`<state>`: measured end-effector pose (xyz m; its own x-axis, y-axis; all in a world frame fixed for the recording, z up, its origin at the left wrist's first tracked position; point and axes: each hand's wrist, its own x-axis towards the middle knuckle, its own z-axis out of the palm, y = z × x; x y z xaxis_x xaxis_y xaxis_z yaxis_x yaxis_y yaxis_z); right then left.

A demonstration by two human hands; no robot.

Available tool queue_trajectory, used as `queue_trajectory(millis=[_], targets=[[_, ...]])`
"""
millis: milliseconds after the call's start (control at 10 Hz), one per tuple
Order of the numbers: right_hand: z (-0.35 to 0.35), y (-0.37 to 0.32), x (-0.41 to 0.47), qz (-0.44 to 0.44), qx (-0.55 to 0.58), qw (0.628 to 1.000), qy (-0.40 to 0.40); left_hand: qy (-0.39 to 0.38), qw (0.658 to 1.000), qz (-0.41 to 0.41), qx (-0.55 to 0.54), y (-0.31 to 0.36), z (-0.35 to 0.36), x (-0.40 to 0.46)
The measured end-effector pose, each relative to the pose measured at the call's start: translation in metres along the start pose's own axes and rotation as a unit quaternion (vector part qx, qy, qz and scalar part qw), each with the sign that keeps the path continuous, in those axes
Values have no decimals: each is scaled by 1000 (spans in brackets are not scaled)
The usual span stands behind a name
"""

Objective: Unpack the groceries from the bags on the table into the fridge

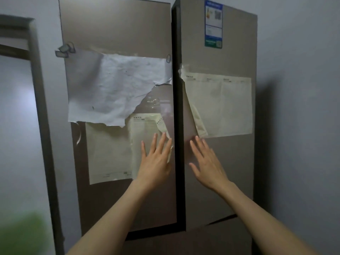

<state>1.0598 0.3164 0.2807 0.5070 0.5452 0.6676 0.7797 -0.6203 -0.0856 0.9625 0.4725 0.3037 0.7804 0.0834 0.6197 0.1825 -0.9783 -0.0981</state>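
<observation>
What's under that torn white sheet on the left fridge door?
Below the torn white sheet, a yellowed paper sticks out, its top edge covered. The left hand lies over its right part.

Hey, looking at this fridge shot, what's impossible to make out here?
- Fridge inside: hidden in the head view behind the left door and right door.
- Print on the blue label: too small.
- Green shape, bottom left: blurred and cut off.
- Bags and table: out of frame.
</observation>
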Motion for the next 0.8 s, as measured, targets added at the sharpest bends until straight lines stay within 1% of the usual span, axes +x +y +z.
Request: queue_trajectory(millis=[100, 200, 400, 500, 600, 700, 800], targets=[[20, 14, 9, -13, -20, 1000, 14, 17, 998, -35, 41, -17, 9, 8], [35, 28, 13, -39, -25, 997, 64, 32, 997, -48, 47, -31, 28, 17], [57, 27, 35, -41, -47, 994, 86, 61, 994, -41, 77, -45, 57, 24], [69, 26, 42, -38, -39, 994, 92, 75, 993, -40, 83, -50, 65, 25], [65, 27, 42, -37, -26, 996, 81, 70, 994, -36, 78, -52, 65, 26], [53, 17, 38, -16, -1, 999, 37, 80, 994, -31, 73, -50, 62, 24], [18, 5, 37, 17, 135, 991, 6, 86, 994, -38, 64, -50, 63, 25]])
